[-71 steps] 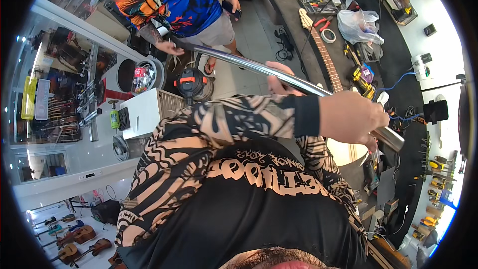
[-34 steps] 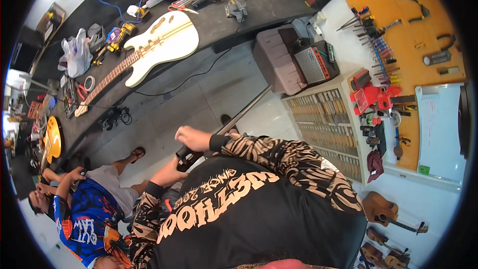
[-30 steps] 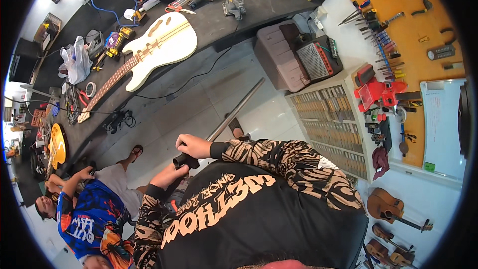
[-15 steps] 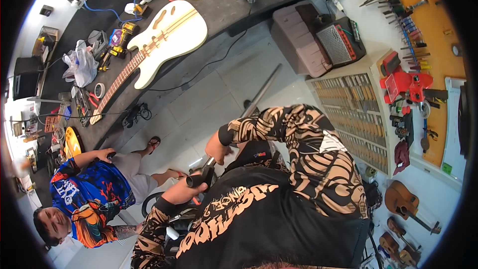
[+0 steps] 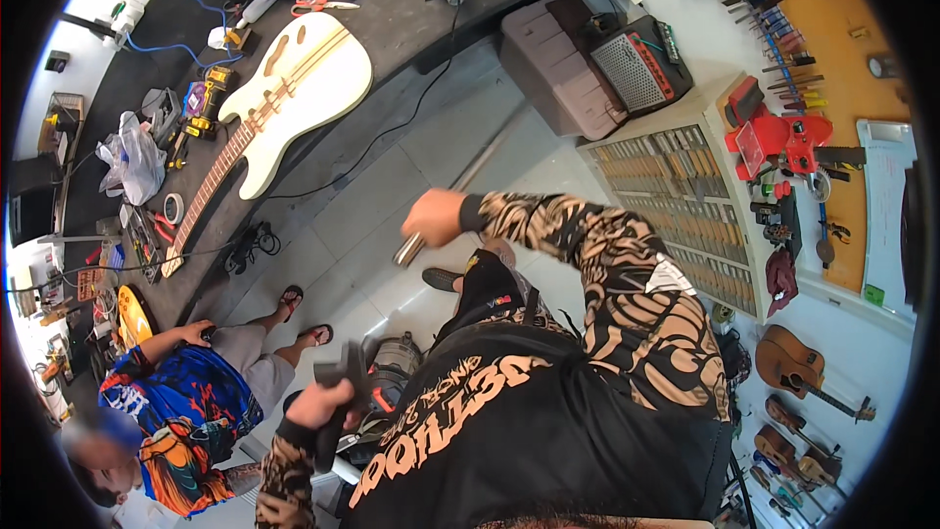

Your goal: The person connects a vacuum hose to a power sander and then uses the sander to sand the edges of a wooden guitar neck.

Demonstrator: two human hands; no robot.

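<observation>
My right hand [image 5: 436,217] is closed round a long, straight metal tube [image 5: 480,165]. Its near end sticks out below my fist, and the far end slants up toward the cabinet. My left hand [image 5: 318,404], lower and to the left, grips a black pipe-like handle [image 5: 357,372] with a bend in it. Tube and handle are apart. Between my hands and the floor, a grey canister-like machine [image 5: 397,358] with a bit of red shows partly, near my legs.
A white electric guitar [image 5: 308,88] lies on the dark workbench [image 5: 411,34] among tools. At left, a person in a bright blue shirt [image 5: 201,382] is near the bench. A drawer cabinet [image 5: 676,206] holds an amplifier [image 5: 641,69] and grey case [image 5: 548,64]. Guitars [image 5: 788,362] hang at right.
The tube and the black handle, close together before, have come apart. My right hand rose with the tube; my left hand moved down and left with the handle. My view has shifted slightly.
</observation>
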